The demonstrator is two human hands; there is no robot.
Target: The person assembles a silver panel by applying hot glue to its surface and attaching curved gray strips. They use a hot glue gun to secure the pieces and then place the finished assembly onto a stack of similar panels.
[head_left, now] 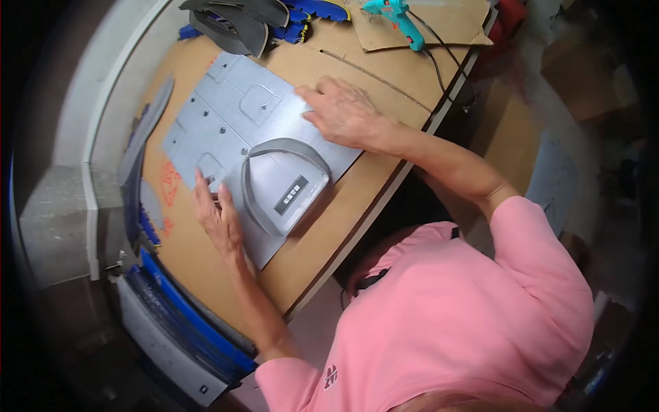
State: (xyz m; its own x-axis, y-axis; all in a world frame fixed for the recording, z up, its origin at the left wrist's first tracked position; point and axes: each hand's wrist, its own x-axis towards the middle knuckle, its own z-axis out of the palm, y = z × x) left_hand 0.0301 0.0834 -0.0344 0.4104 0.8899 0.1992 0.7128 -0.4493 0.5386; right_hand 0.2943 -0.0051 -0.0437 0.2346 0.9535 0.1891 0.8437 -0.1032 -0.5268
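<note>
A flat grey panel [223,110] with thin outlined shapes and several small dark holes lies slantwise on the brown tabletop. On its near part sits a raised grey piece [264,182] with a curved arch-like strip and a dark label. My left hand [218,213] rests at the panel's left edge beside that piece, fingers apart. Over the panel's upper right edge lies my right hand [340,113], its fingers bent but spread. Neither hand visibly grips anything. The undersides of the fingers are hidden.
A teal glue gun [399,19] with a dark cord lies on cardboard [446,24] at the far right. Grey and blue curved pieces [240,24] are heaped at the far left. Blue and grey panels [175,333] are stacked at the near left, beside the table's edge [343,250].
</note>
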